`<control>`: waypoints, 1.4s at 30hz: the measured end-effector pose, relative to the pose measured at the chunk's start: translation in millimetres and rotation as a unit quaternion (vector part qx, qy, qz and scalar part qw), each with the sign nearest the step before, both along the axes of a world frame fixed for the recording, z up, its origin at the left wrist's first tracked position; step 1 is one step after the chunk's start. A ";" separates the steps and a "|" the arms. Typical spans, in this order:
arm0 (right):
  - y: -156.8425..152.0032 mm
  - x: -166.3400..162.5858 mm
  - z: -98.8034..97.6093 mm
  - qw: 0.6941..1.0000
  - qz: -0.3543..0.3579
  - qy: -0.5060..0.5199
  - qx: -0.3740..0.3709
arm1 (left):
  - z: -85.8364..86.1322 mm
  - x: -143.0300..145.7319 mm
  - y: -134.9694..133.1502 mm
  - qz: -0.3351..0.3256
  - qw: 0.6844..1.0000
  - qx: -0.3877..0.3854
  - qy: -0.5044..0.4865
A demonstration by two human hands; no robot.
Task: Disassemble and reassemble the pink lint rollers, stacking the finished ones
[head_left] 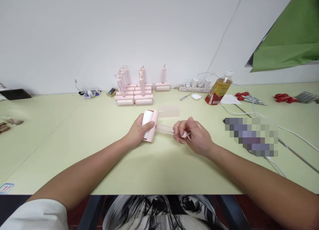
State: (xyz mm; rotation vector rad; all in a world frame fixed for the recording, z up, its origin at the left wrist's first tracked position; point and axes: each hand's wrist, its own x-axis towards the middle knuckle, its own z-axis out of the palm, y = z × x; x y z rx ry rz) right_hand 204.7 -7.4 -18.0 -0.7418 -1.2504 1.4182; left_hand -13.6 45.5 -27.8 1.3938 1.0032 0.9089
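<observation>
A pink lint roller (151,130) with a white roll is held in front of me, lying across between both hands. My left hand (137,132) grips its head, with the thumb over the pink casing. The clear handle (164,128) points right, and the fingers of my right hand (193,133) are closed around its far end, by a pink cap (184,134) with a loop. Just behind the roller, a translucent pink cover (169,111) lies on the table.
Several similar lint rollers (143,100) stand at the back, handles up. To their right are a power strip (193,88), a screwdriver (185,96), a tilted drink bottle (218,89) and red-handled scissors (245,96). A blurred-out object (249,137) and white cables lie at right.
</observation>
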 end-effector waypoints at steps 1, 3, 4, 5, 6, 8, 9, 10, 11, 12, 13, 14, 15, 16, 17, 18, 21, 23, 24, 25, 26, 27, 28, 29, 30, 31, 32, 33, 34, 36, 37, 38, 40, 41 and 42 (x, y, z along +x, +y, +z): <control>-0.2 -0.6 -0.1 1.000 -0.011 0.001 -0.006 | -0.5 0.2 -0.6 0.004 1.000 0.001 0.003; 0.1 -1.6 -0.7 0.999 -0.035 0.002 -0.023 | -2.0 0.7 -2.0 0.011 1.000 0.001 0.009; 0.4 -2.2 -1.0 0.998 -0.047 0.002 -0.032 | -2.8 1.0 -2.7 0.015 1.000 0.001 0.010; 0.8 -2.8 -1.3 0.997 -0.059 0.000 -0.041 | -3.6 1.4 -3.5 0.019 1.000 0.003 0.010; 1.0 -3.5 -1.6 0.996 -0.071 -0.001 -0.050 | -4.3 1.9 -4.2 0.023 1.000 0.005 0.012; 1.3 -4.9 -2.1 0.994 -0.093 -0.004 -0.065 | -5.6 2.9 -5.5 0.030 0.999 0.010 0.015; 1.3 -5.6 -2.3 0.992 -0.101 -0.005 -0.070 | -6.2 3.3 -6.0 0.033 0.999 0.012 0.020; 1.2 -6.3 -2.5 0.991 -0.109 -0.005 -0.075 | -6.6 3.7 -6.6 0.038 0.999 0.014 0.024; 1.1 -7.1 -2.8 0.990 -0.117 -0.005 -0.083 | -7.0 4.0 -7.3 0.041 0.999 0.015 0.028; 0.9 -7.8 -3.2 0.988 -0.125 -0.007 -0.092 | -7.4 4.3 -7.9 0.043 0.998 0.017 0.032; 0.7 -8.6 -3.8 0.986 -0.134 -0.012 -0.101 | -7.6 4.4 -8.6 0.045 0.998 0.020 0.037; 0.4 -9.3 -4.3 0.983 -0.143 -0.017 -0.110 | -7.7 4.4 -9.2 0.045 0.998 0.024 0.043; 0.2 -9.9 -4.8 0.982 -0.150 -0.023 -0.117 | -7.7 4.3 -9.6 0.044 0.997 0.029 0.048; -0.1 -10.3 -5.1 0.981 -0.152 -0.027 -0.120 | -7.5 4.1 -9.7 0.043 0.997 0.032 0.051; -0.2 -10.4 -5.1 0.981 -0.150 -0.028 -0.120 | -7.0 3.9 -9.5 0.042 0.997 0.034 0.051; -0.2 -10.0 -4.6 0.983 -0.142 -0.024 -0.115 | -6.2 3.5 -8.9 0.040 0.997 0.034 0.048; 1.6 -5.0 -0.3 0.993 -0.085 -0.005 -0.081 | -2.0 1.3 -4.3 0.025 0.999 0.027 0.019; 4.7 1.3 3.7 0.998 -0.021 -0.009 -0.057 | 1.0 -1.0 0.1 0.016 1.000 0.026 0.000; 6.7 5.0 5.4 0.998 0.012 -0.015 -0.052 | 2.1 -2.1 2.3 0.018 0.999 0.029 -0.006; 8.7 8.8 6.7 0.997 0.045 -0.024 -0.053 | 2.7 -3.2 4.2 0.023 0.999 0.031 -0.009; 10.8 12.6 7.6 0.995 0.076 -0.034 -0.059 | 2.8 -4.0 5.7 0.029 0.999 0.031 -0.011; 12.6 16.3 8.0 0.991 0.106 -0.045 -0.068 | 2.5 -4.4 6.8 0.033 0.999 0.027 -0.012; 14.2 19.7 8.2 0.986 0.137 -0.061 -0.077 | 1.8 -4.5 7.3 0.033 0.999 0.017 -0.014; 15.5 23.1 8.2 0.978 0.169 -0.082 -0.086 | 1.0 -4.2 7.4 0.029 0.999 0.003 -0.018; 16.7 26.3 8.2 0.969 0.202 -0.107 -0.092 | 0.3 -3.6 7.1 0.018 1.000 -0.013 -0.023; 17.9 29.5 8.1 0.959 0.234 -0.132 -0.093 | -0.2 -2.9 6.6 0.004 0.999 -0.027 -0.029; 19.6 32.7 8.0 0.949 0.263 -0.151 -0.090 | -0.4 -2.3 6.1 -0.008 0.999 -0.040 -0.036; 21.9 36.1 7.6 0.944 0.277 -0.161 -0.083 | -0.2 -1.9 5.8 -0.016 0.998 -0.050 -0.046; 25.2 39.7 6.7 0.947 0.266 -0.164 -0.071 | 0.3 -1.8 5.8 -0.019 0.996 -0.059 -0.058; 35.2 47.1 2.8 0.973 0.153 -0.171 -0.031 | 1.7 -2.9 7.0 -0.019 0.993 -0.081 -0.086; 41.5 50.7 -0.4 0.980 0.055 -0.191 0.000 | 2.4 -4.0 8.2 -0.022 0.990 -0.092 -0.100; 48.3 53.8 -4.4 0.971 -0.047 -0.232 0.040 | 3.0 -5.2 9.6 -0.030 0.988 -0.102 -0.112; 61.1 58.0 -14.0 0.912 -0.162 -0.358 0.119 | 4.0 -7.6 12.2 -0.061 0.983 -0.115 -0.128; 66.3 58.6 -18.9 0.884 -0.168 -0.410 0.148 | 4.6 -8.7 13.2 -0.083 0.981 -0.120 -0.130; 70.4 58.3 -23.3 0.863 -0.159 -0.450 0.167 | 5.3 -9.6 13.8 -0.108 0.978 -0.123 -0.129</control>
